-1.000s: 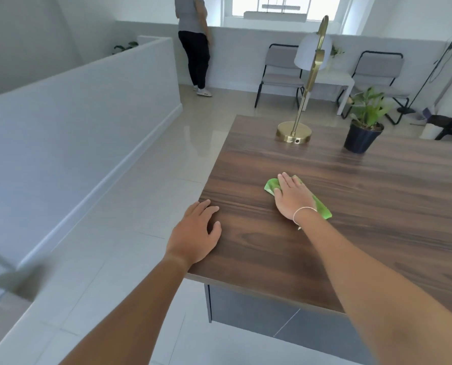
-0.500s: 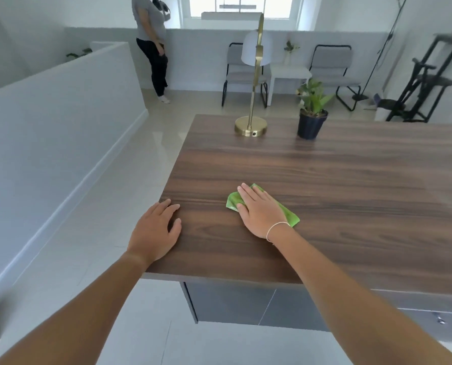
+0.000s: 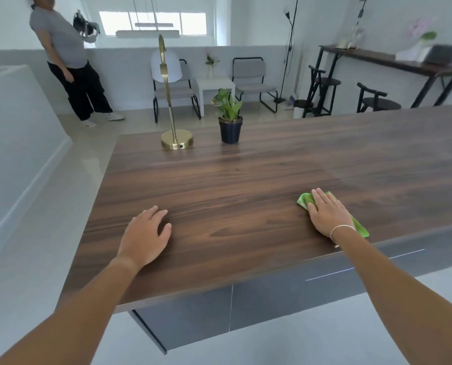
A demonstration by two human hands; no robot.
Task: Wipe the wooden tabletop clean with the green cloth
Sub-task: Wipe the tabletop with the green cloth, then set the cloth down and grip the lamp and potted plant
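The dark wooden tabletop [image 3: 245,196] fills the middle of the view. My right hand [image 3: 328,213] lies flat, palm down, on the green cloth [image 3: 305,200], pressing it onto the wood close to the table's front edge. Green cloth shows past my fingers on the left and behind my wrist on the right. My left hand [image 3: 147,237] rests palm down on bare wood near the front left part of the table, fingers slightly spread, holding nothing.
A brass lamp [image 3: 176,139] and a potted plant [image 3: 230,125] stand at the far left end of the table. Grey drawers [image 3: 272,299] sit under the front edge. A person [image 3: 69,64] stands at the back left. Chairs, stools and a side table line the far walls.
My right hand has slid the green cloth to the right along the front of the table. My left hand stays planted. The view has swung right, and the person at the back has turned.
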